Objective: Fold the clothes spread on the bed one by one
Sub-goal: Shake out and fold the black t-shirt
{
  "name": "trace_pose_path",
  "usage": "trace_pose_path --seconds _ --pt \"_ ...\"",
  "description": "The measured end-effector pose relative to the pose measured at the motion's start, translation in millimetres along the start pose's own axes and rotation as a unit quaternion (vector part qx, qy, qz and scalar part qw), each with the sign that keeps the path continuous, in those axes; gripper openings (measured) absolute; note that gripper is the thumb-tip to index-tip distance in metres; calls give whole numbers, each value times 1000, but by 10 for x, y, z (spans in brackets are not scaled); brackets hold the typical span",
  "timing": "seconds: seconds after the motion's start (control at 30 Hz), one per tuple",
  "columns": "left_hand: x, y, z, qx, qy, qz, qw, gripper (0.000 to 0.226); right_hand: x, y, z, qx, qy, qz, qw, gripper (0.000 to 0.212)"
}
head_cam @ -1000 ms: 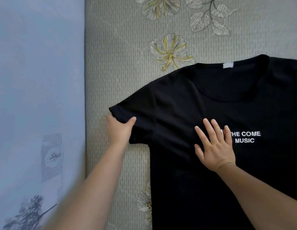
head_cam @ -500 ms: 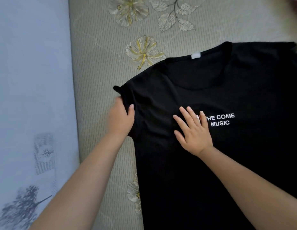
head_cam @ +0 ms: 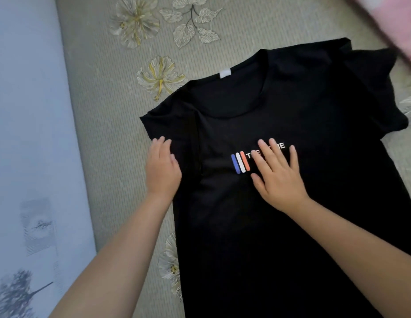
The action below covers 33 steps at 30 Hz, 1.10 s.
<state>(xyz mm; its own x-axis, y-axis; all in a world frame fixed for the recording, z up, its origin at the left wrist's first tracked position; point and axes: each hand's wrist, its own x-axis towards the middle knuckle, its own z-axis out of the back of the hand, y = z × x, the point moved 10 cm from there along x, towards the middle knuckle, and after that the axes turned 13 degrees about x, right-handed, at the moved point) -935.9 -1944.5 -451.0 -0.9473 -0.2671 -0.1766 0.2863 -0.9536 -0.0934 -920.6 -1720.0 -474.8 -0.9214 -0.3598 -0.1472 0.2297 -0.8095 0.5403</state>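
Black T-shirt (head_cam: 280, 226) spread front-up on the bed (head_cam: 103, 111), neckline toward the far side, its left sleeve folded in over the shoulder so a straight edge runs along the garment's left side. White label (head_cam: 224, 73) showing inside the back of the collar. Blue, white and red stripes (head_cam: 240, 163) printed on the chest, white lettering beside them partly hidden.

Left hand (head_cam: 162, 168) resting on the folded-in sleeve at the shirt's left edge, fingers extended, grip wide and holding nothing. Right hand (head_cam: 279, 177) laid flat on the chest over the lettering, just right of the stripes, fingers spread and straight, grip wide, pressing the cloth down.

Right sleeve of the shirt lying open and slightly rumpled toward the far right. Bed covered in a grey-green quilted mat with pale flower and leaf prints. Pink fabric (head_cam: 395, 24) at the top right corner, blurred. Pale blue surface (head_cam: 27, 134) with faint tree prints along the left.
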Motion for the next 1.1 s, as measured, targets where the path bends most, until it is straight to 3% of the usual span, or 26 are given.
trace_pose_path --seconds 0.17,0.3,0.53,0.67,0.77,0.83,0.9,1.0,1.1 --pt "253 -35 -265 67 40 -20 997 50 20 -137 -251 -71 41 -42 996 53" --pt "236 -24 -532 115 84 -19 990 66 37 -143 -254 -93 30 -40 994 53" --pt "231 9 -604 149 77 -19 986 68 80 -120 -223 -119 19 -37 992 53" --pt "225 45 -638 238 129 -14 963 67 71 -132 -230 -130 36 -49 990 52" --pt "236 -40 -560 296 152 -11 943 68 47 -105 -204 -119 31 -43 991 46" --pt "215 -235 -423 272 116 -16 955 64 36 -110 -179 -80 21 -39 996 39" --pt "154 -556 -329 209 74 -46 974 59 37 -191 -142 40 16 -65 997 40" --pt "22 -1095 -404 118 55 -111 985 58 15 -417 241 273 -76 -114 952 34" --pt "-115 -1581 -626 54 71 -146 985 59 -265 -969 1016 310 -279 -182 890 29"
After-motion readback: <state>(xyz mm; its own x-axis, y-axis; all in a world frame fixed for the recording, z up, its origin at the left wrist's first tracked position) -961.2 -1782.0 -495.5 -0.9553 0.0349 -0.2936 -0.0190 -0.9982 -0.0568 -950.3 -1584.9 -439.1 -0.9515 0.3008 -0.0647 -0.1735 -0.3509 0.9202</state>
